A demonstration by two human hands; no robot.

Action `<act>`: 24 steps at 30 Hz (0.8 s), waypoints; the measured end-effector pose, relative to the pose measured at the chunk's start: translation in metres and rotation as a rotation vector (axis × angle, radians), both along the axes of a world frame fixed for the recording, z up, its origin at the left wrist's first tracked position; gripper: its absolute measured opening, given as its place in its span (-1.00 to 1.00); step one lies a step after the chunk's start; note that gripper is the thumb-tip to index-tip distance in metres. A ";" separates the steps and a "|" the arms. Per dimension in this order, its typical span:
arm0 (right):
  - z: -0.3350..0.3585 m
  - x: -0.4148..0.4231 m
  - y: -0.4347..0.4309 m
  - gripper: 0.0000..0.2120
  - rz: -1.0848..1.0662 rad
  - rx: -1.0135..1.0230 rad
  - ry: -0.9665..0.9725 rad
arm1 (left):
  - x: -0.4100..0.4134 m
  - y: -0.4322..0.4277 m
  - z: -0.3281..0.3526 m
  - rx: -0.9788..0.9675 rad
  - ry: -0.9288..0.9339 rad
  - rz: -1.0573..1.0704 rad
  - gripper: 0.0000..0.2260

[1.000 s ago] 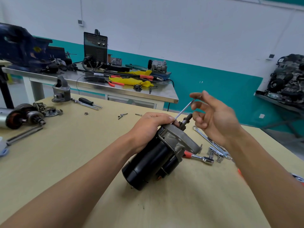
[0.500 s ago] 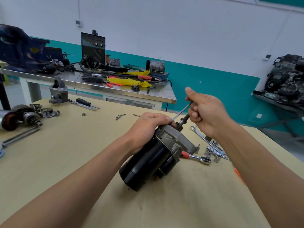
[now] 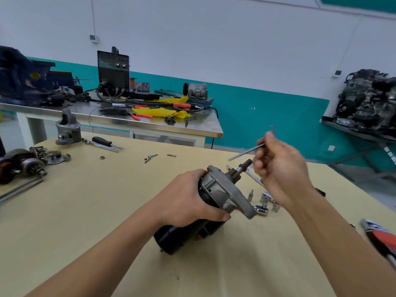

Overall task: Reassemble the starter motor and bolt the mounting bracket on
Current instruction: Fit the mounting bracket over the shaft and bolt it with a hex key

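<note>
The starter motor (image 3: 222, 189), a black body with a grey metal end housing and a dark shaft sticking out at its upper right, lies tilted on the wooden table (image 3: 90, 211). My left hand (image 3: 188, 200) grips it around the housing. Just right of the shaft, my right hand (image 3: 280, 168) pinches a thin metal rod (image 3: 244, 153) that points left, clear of the motor. A grey cast nose bracket (image 3: 68, 129) stands at the table's far left.
Wrenches, a ratchet (image 3: 262, 210) and sockets lie right of the motor. Another armature and parts (image 3: 25, 163) sit at the left edge, a screwdriver (image 3: 105, 142) and small fasteners (image 3: 150, 157) behind. A steel bench (image 3: 162, 127) with a welder stands beyond.
The thin rod was resting in the housing beside the shaft; my right hand has drawn it out and lifted it up and right. My left hand has shifted its grip and turned the motor.
</note>
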State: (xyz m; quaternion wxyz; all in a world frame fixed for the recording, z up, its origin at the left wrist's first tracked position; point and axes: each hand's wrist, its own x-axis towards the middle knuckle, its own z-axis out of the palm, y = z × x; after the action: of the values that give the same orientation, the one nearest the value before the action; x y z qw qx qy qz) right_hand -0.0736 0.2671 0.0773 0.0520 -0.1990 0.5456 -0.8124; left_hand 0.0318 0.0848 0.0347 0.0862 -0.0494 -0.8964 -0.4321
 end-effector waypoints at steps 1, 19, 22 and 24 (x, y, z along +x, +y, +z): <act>0.002 -0.002 0.009 -0.69 -0.024 -0.071 -0.010 | 0.003 0.004 0.001 -0.007 0.017 -0.004 -0.46; -0.086 0.013 0.082 -0.82 0.110 0.093 -0.175 | 0.006 0.026 -0.014 -0.656 0.101 -0.099 -0.04; -0.087 0.014 0.080 -0.83 0.097 0.090 -0.160 | 0.004 0.016 -0.006 -0.459 -0.007 -0.171 -0.04; -0.086 0.014 0.080 -0.83 0.092 0.087 -0.149 | 0.004 0.006 0.002 -0.323 -0.077 -0.217 -0.16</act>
State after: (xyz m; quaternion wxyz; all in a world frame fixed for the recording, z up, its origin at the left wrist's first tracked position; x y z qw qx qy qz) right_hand -0.0598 0.3473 -0.0089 0.1380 -0.1605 0.5654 -0.7972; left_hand 0.0354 0.0910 0.0364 -0.0044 -0.1422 -0.9461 -0.2910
